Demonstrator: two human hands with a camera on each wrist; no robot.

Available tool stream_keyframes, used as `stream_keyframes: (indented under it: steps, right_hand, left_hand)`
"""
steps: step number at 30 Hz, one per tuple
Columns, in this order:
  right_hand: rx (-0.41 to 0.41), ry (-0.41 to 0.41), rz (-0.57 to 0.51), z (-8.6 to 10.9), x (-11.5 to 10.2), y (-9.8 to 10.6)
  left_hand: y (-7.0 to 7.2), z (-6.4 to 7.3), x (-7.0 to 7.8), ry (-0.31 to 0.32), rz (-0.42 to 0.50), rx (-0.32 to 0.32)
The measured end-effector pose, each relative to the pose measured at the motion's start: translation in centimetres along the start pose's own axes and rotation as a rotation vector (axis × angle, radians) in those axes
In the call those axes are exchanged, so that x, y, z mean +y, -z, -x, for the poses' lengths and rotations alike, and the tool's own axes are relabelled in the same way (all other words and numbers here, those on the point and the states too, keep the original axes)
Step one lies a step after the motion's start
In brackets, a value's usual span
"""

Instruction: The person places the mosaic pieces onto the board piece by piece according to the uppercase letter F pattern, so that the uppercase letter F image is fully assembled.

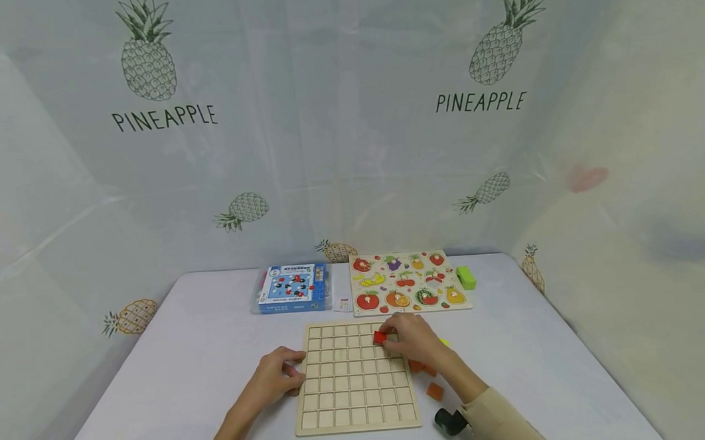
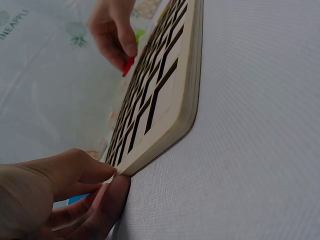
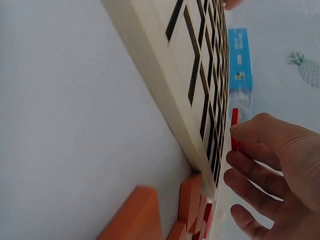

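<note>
Our right hand [image 1: 412, 336] pinches a red tile [image 1: 379, 337] between fingertips — over the grid board [image 1: 356, 382], whose edge our left hand [image 1: 272, 377] grips. Orange tiles [image 1: 435, 392] lie nearer us than the right fingers.

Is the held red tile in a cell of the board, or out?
Out. The right hand pinches the red tile, and both wrist views show it raised off the board.

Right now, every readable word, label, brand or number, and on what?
"PINEAPPLE": pineapple-print backdrop, under upper-left pineapple drawing.
"PINEAPPLE": same backdrop, under upper-right pineapple drawing.
"INEAPPLE": same backdrop, left wrist view, cut off.
Blue molecule-picture box: lettering too small to read.
White printed slip beside it: too small.
</note>
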State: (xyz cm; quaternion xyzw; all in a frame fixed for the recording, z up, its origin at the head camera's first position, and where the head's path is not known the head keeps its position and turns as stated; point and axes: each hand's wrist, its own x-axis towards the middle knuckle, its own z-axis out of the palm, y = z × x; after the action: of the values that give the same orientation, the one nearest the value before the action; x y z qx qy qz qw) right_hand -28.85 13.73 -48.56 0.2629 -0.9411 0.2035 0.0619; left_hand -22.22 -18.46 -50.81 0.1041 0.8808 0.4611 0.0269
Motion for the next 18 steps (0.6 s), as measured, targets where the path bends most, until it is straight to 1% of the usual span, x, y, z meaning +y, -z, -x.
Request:
stream_keyframes:
  steps: [7,10,18]
  right_hand:
    - [-0.039,0.019,-0.023,-1.0,-0.9,-0.9]
    - [-0.039,0.04,-0.022,-1.1,-1.2,-1.0]
    - [-0.057,0.074,-0.02,-1.2,-1.4,-1.0]
  left_hand:
    - [0.1,0.1,0.1,-0.006,0.019,-0.005]
    - [0.0,0.1,0.2,0.002,0.019,-0.01]
    - [0.1,0.2,0.2,-0.004,0.016,-0.008]
